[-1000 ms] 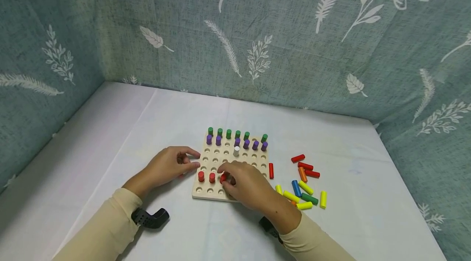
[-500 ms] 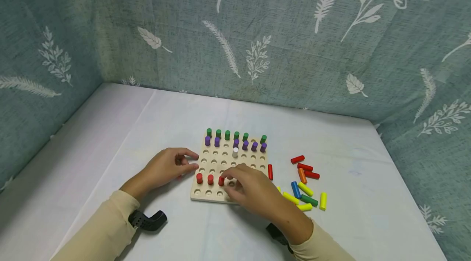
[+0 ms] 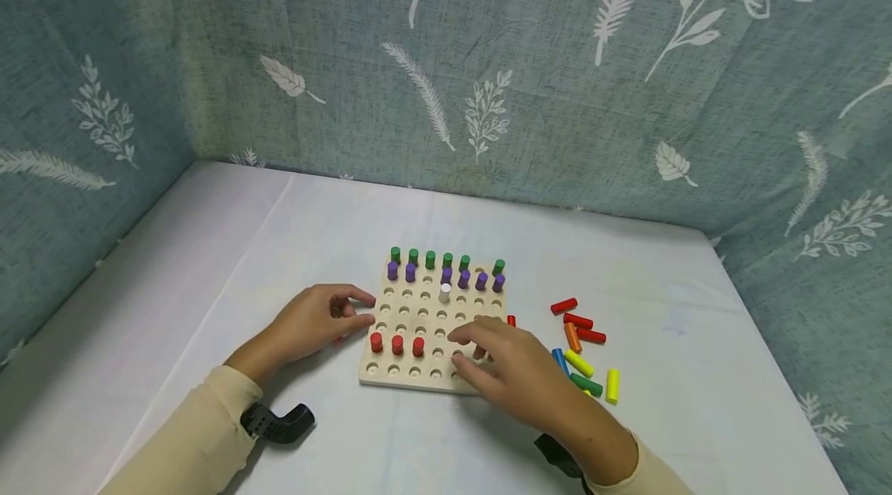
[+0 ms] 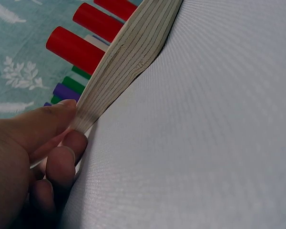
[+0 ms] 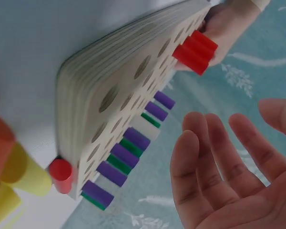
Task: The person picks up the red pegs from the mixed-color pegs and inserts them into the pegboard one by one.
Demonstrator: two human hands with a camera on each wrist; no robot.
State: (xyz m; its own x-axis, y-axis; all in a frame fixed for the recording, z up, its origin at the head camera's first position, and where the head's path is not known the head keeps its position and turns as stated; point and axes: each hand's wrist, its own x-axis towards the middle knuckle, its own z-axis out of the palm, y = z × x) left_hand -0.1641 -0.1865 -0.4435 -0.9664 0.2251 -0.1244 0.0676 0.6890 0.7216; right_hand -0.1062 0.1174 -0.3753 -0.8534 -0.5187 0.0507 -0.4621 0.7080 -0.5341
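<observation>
A pale wooden pegboard [image 3: 407, 380] with rows of round holes lies on the table in the head view. My left hand [image 3: 310, 324] holds its left edge, thumb and fingers at the rim; in the left wrist view the thumb [image 4: 52, 119] sits at the top edge with other fingers curled below. Three red pegs [image 3: 397, 345] stand in a row near the front. Behind them are a white peg [image 3: 444, 293], a purple row [image 3: 463, 280] and a green row [image 3: 430, 259]. My right hand [image 3: 512, 371] hovers over the board's front right, fingers spread and holding nothing.
Right of the board lie loose pegs: several red ones [image 3: 591, 335], an orange [image 3: 572, 337], a blue [image 3: 560, 362], a green [image 3: 586, 384] and yellow ones [image 3: 612, 386]. My right hand partly hides some. A patterned curtain [image 3: 543, 108] encloses the table's back and sides.
My right hand has let go of the third red peg, which now stands in the front red row, and has moved right with fingers spread. My left hand stays at the board's edge.
</observation>
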